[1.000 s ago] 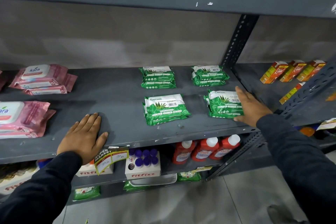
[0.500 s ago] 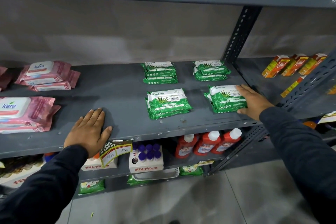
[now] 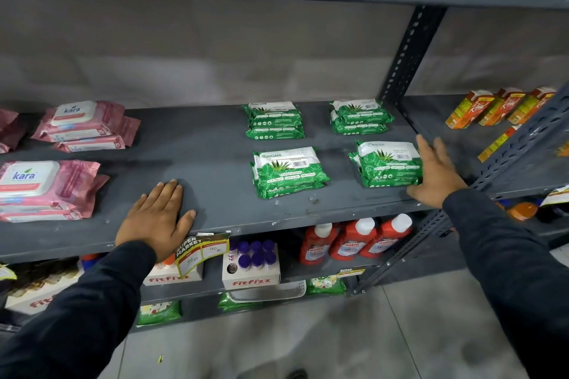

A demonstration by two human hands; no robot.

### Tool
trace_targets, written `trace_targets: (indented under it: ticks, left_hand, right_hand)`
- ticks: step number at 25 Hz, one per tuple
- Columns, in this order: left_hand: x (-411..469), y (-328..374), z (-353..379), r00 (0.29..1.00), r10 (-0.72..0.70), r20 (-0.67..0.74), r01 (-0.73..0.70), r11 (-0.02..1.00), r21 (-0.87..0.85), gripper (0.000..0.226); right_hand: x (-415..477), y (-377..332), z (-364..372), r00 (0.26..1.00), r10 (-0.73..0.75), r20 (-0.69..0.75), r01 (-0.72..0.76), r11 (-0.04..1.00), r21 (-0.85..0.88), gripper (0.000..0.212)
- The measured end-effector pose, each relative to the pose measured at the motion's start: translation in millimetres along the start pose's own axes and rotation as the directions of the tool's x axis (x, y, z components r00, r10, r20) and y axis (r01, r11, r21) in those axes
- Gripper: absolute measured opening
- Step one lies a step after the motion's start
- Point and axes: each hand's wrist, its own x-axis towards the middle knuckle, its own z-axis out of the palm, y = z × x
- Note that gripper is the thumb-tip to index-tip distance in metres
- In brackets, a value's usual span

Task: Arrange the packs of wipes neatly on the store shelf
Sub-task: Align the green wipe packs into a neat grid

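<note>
Pressing sideways, the right hand (image 3: 437,175), fingers spread and gripping nothing, touches the front-right stack of green plastic wipes packs (image 3: 388,164) on the grey metal shelf (image 3: 215,151). Risk: slippery packs shear apart or skew. Left hand (image 3: 157,218) rests flat, empty.

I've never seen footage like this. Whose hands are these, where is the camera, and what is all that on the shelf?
No machine here: a person wears a camera on the head, looking down at their own two hands. The left hand lies flat on the grey shelf, holding nothing. The right hand rests open against the side of the front right green wipes stack, with no closed grip on it. Three more green wipes stacks sit nearby in a grid, and pink wipes packs lie at the left. Red bottles stand on the shelf below.
</note>
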Motion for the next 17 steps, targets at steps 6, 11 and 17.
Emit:
trace_targets:
  ticks: [6, 11, 17]
  left_hand:
    - [-0.7, -1.6, -0.5, 1.000, 0.003, 0.025, -0.003, 1.000, 0.011, 0.079]
    - [-1.2, 1.2, -2.7, 0.999, -0.007, 0.042, 0.007, 1.000, 0.001, 0.082]
    - [-2.7, 1.2, -3.1, 0.997, -0.021, 0.081, 0.023, 1.000, -0.019, 0.079]
  right_hand:
    - [-38.7, -102.3, 28.6, 0.876, -0.476, -0.073, 0.478, 0.878, 0.012, 0.080]
    - [-31.4, -156.1, 58.3, 0.929, -0.327, 0.173, 0.266, 0.915, 0.304, 0.105]
    - [-40.6, -168.4, 67.2, 0.980, -0.154, 0.127, 0.103, 0.935, 0.339, 0.103]
